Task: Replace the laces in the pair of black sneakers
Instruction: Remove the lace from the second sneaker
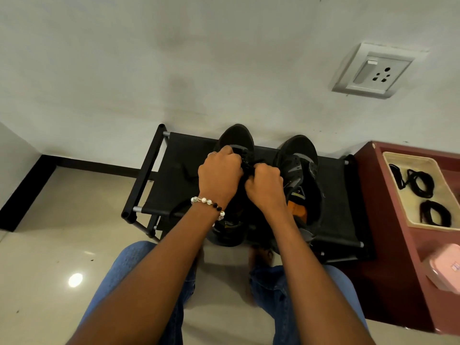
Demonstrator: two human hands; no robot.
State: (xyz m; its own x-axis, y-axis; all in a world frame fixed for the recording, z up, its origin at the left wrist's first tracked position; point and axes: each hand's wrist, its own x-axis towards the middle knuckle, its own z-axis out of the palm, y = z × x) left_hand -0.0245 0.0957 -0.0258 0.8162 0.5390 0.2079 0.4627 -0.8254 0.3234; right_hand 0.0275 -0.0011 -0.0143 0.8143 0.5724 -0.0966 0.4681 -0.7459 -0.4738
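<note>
Two black sneakers stand side by side on the black rack (pixel 174 175) against the wall, toes toward the wall. The left shoe (pixel 236 138) sits near the rack's middle, and both hands work over its lacing area. The left hand (pixel 220 176), with a ring on one finger and a bead bracelet (pixel 207 202) at the wrist, has its fingers curled tight at the shoe's upper lacing area, gripping the black lace (pixel 245 158) there. The right hand (pixel 265 184) is just beside it, almost touching, its fingers also curled inward on the same dark material at the tongue; which strand each finger pinches cannot be told, as black lies on black. The right shoe (pixel 300 168) stands to the right of the hands on the rack, untouched, its tongue open and an orange lining visible inside. Right of the rack stands a maroon cabinet (pixel 388 220); on it a cream tray (pixel 398 195) holds several coiled black laces (pixel 420 184), well apart from the shoes. A pink box (pixel 445 270) lies on the cabinet's near end. In front of the rack the person's knees in blue jeans (pixel 132 265) show above the tiled floor. A wall socket (pixel 373 70) sits on the wall above the rack's right end.
</note>
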